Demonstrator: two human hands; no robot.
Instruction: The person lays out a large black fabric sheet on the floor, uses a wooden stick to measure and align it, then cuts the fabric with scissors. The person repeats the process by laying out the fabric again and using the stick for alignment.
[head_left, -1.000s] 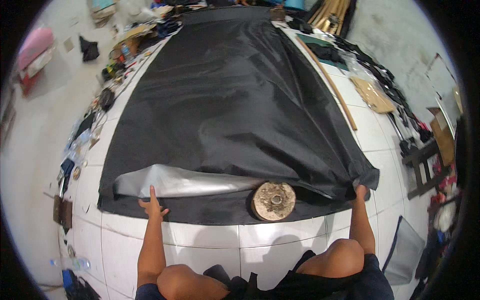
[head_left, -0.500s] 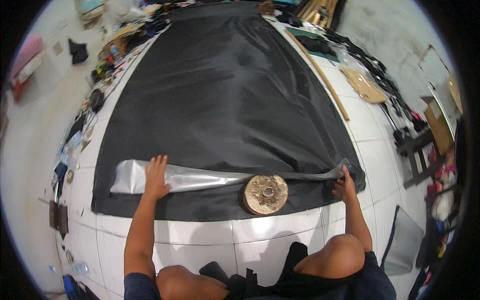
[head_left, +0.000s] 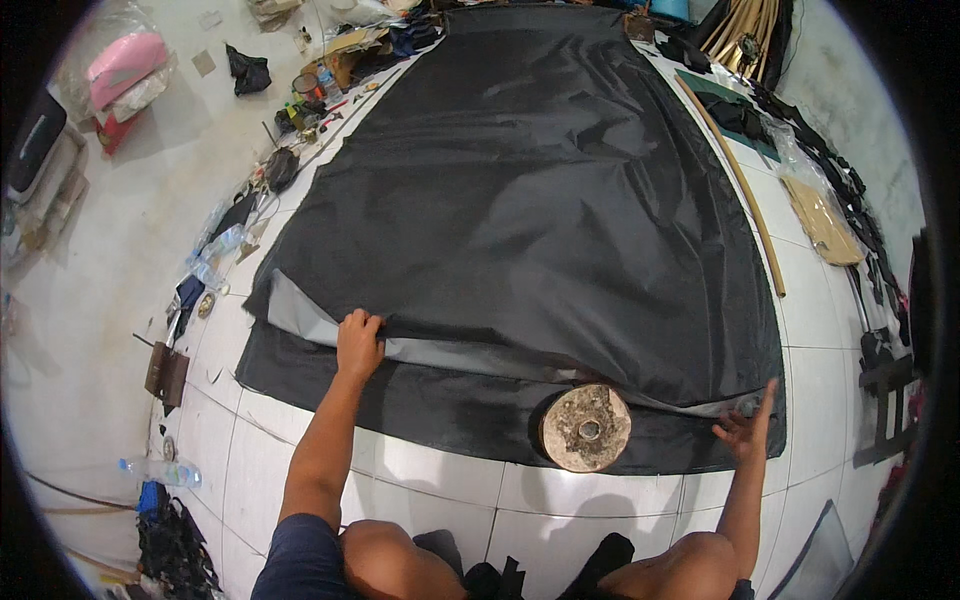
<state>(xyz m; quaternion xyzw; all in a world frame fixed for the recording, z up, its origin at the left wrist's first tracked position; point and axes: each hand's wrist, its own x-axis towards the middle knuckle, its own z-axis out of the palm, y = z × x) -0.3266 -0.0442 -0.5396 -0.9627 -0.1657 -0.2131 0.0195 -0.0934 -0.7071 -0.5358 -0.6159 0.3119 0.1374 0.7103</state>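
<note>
A large black fabric sheet (head_left: 500, 240) lies spread over the floor, wrinkled along its right side. Its near edge is turned back, so a strip of silver-grey underside (head_left: 300, 312) shows above a lower layer of black fabric (head_left: 440, 415). My left hand (head_left: 360, 343) has its fingers curled closed over this turned edge, left of the middle. At the near right corner my right hand (head_left: 745, 428) is open, fingers apart, just by the fold's end. A round, stained disc-shaped block (head_left: 588, 428) with a hole in its centre rests on the near edge, between my hands.
White floor tiles (head_left: 420, 480) surround the sheet. A long wooden stick (head_left: 740, 180) lies along its right edge, near a plastic-wrapped tan bundle (head_left: 820, 220). Bottles, scraps and tools line the left wall, with a brown metal block (head_left: 166, 373) nearer me. A grey sheet piece (head_left: 815, 560) lies lower right.
My left hand has gone from lying flat on the silver underside to gripping the turned edge. The left end of the fold now stands raised. My right hand has opened wider. The view has shifted.
</note>
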